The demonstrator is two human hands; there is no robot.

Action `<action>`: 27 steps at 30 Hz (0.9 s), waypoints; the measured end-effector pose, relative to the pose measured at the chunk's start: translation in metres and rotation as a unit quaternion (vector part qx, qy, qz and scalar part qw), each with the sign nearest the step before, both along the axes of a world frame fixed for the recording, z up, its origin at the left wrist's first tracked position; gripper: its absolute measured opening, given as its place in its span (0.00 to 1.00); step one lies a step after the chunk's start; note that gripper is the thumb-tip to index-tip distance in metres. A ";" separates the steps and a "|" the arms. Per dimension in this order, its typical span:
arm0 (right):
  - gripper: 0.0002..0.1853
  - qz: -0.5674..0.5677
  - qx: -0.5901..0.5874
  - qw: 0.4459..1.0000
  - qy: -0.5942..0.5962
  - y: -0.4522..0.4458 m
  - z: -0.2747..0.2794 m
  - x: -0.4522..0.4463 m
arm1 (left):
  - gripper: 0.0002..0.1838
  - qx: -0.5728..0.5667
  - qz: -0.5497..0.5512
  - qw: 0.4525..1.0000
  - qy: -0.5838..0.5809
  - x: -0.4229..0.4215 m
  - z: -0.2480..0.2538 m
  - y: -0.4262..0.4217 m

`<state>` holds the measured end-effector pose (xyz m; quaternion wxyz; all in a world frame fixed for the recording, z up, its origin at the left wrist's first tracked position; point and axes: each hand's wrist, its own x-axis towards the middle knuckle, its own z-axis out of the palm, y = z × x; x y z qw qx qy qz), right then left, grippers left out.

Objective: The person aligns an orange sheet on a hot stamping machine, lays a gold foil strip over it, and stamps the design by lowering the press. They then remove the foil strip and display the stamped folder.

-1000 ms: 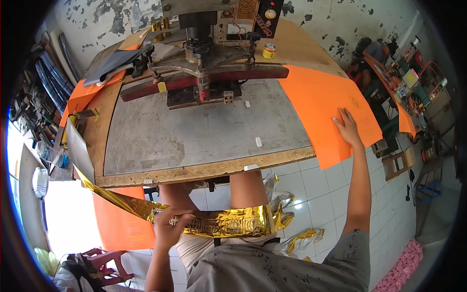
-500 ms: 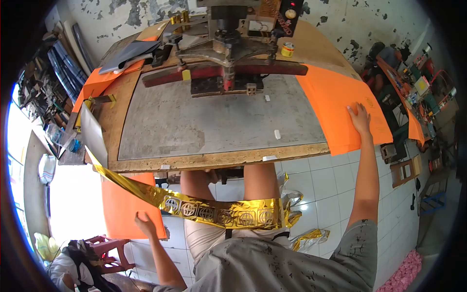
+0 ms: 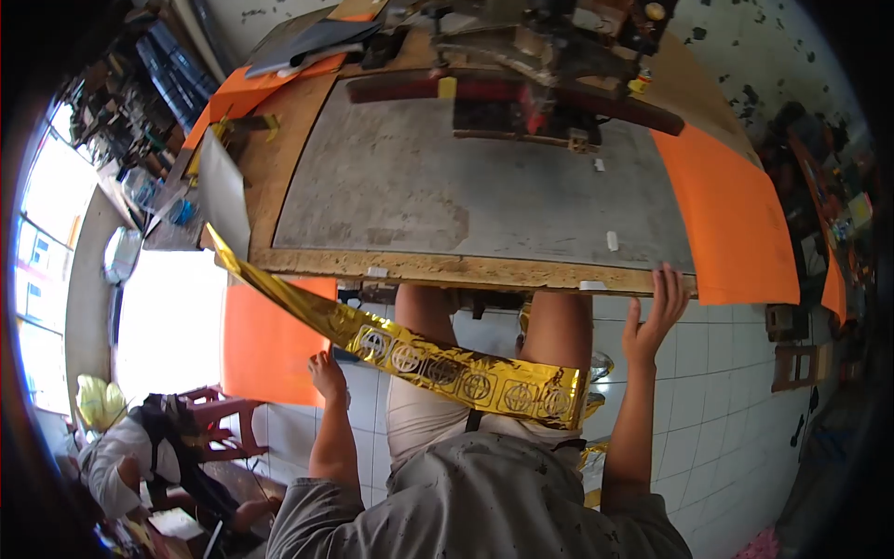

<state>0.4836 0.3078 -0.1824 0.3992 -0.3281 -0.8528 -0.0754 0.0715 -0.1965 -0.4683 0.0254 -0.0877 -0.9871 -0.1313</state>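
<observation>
My left hand [image 3: 328, 374] is closed at the right edge of a stack of orange sheets [image 3: 270, 345], low on the left below the table, with its fingers pinched on that edge. My right hand [image 3: 655, 317] is open, fingers spread and pointing up at the wooden front edge of the worktable [image 3: 447, 270]. Beside it, larger orange sheets [image 3: 736, 219] lie on the table's right side. Across my lap hangs a strip of gold foil [image 3: 447, 365] with stamped-out round emblems in squares. Its left end rises to the table's left corner.
A press [image 3: 521, 84] with a red bar stands over the grey metal plate [image 3: 391, 177]. Small white pieces [image 3: 612, 241] lie on the plate and front edge. At lower left a person [image 3: 140, 456] sits near a red stool [image 3: 223, 424]. Orange sheets [image 3: 251, 93] lie at back left.
My right hand has moved left from the orange sheets to the table's front edge. My left hand has moved up and closed at the lower orange stack. The view has shifted.
</observation>
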 end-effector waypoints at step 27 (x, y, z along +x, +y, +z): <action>0.24 -0.002 0.059 0.994 0.091 0.005 -0.013 -0.023 | 0.22 0.564 0.151 0.802 -0.122 -0.041 -0.003 -0.069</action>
